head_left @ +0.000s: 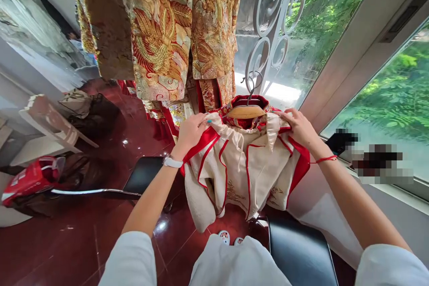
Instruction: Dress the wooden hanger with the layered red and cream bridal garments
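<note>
A cream jacket [234, 165] with red edging and gold embroidery hangs in front of me on a wooden hanger [246, 112]. The hanger's metal hook reaches up towards the window grille. At the left shoulder, my left hand [193, 133] is closed on the cloth, its thumb by a gathered strip of cream satin [231, 135]. On the opposite shoulder, my right hand [303, 132] grips the jacket beside a loose satin end [272, 130]. The fingertips of both hands are partly hidden by fabric. Inside the neck opening, a red patterned collar [231, 106] shows.
Gold-and-red embroidered garments [157, 44] hang just behind the jacket. Black chairs stand at the lower right [298, 250] and left [147, 174]. A white grille [271, 18] and window lie to the right. A red bag [31, 178] and white chair [53, 120] are at left.
</note>
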The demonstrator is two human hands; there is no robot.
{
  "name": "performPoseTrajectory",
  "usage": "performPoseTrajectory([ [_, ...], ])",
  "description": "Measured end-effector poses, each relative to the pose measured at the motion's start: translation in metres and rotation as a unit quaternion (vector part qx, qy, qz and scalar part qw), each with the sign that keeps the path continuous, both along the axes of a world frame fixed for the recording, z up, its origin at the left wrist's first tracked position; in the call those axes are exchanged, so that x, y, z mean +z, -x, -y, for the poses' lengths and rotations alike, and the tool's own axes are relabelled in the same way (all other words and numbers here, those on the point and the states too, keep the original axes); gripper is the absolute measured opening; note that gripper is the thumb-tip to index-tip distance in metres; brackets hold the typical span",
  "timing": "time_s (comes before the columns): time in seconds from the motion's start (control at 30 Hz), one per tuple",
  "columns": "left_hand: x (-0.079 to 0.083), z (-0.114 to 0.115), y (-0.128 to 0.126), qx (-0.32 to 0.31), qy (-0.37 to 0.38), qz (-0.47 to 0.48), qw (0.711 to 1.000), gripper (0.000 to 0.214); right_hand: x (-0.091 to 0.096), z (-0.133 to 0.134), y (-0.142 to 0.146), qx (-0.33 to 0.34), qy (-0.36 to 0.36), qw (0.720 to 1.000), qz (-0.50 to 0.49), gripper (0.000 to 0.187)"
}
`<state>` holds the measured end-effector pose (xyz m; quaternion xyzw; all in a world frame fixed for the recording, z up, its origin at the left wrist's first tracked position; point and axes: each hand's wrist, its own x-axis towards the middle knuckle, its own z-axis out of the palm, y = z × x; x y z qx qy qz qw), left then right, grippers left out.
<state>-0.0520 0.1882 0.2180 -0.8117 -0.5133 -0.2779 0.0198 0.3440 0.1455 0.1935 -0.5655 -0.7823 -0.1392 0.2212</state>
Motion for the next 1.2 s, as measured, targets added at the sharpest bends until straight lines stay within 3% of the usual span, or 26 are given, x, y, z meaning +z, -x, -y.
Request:
performPoseTrajectory([
  [0.1,0.020,-0.008,0.006,0.055,-0.002,0.008,0.998,0.037,-0.005,0.004,0.004,-0.007,-0.019,1.000,0.019,0.069],
  [0.23,0.048,-0.006,-0.001,0.086,-0.069,0.038,0.993,0.043,-0.007,0.015,0.013,0.007,-0.010,1.000,0.010,0.070],
  [0.33,0.045,0.007,-0.022,0.068,-0.105,0.040,0.991,0.044,-0.009,0.016,0.019,0.005,-0.009,1.000,0.002,0.072],
  [0.5,0.005,0.012,-0.043,-0.052,-0.123,-0.037,0.990,0.044,-0.014,0.009,0.021,0.009,-0.010,1.000,-0.026,0.076],
  [0.6,-0.012,0.008,-0.041,-0.046,-0.134,-0.016,0.990,0.051,-0.017,0.007,0.022,0.007,-0.015,0.999,-0.040,0.077],
  [0.7,-0.032,0.023,-0.043,-0.042,-0.146,0.056,0.987,0.048,-0.018,0.008,0.023,0.004,-0.025,0.998,-0.054,0.077],
  [0.77,-0.059,0.048,-0.053,-0.032,-0.150,0.140,0.978,0.039,-0.020,0.010,0.023,-0.019,-0.035,0.997,-0.063,0.077],
  [0.87,-0.116,0.089,-0.083,-0.035,-0.106,0.266,0.958,0.022,-0.030,0.023,0.029,-0.068,-0.066,0.992,-0.082,0.080],
  [0.97,-0.164,0.108,-0.115,0.018,0.040,0.353,0.934,0.031,-0.061,0.053,0.056,-0.148,-0.148,0.963,-0.167,0.074],
  [1.07,-0.182,0.101,-0.134,0.080,0.146,0.407,0.898,0.041,-0.110,0.085,0.104,-0.251,-0.222,0.885,-0.324,0.054],
  [1.1,-0.182,0.096,-0.135,0.076,0.163,0.415,0.892,0.034,-0.126,0.091,0.121,-0.240,-0.193,0.878,-0.368,0.050],
  [1.2,-0.181,0.089,-0.127,0.024,0.188,0.426,0.885,0.022,-0.162,0.089,0.157,-0.116,0.030,0.897,-0.426,0.047],
])
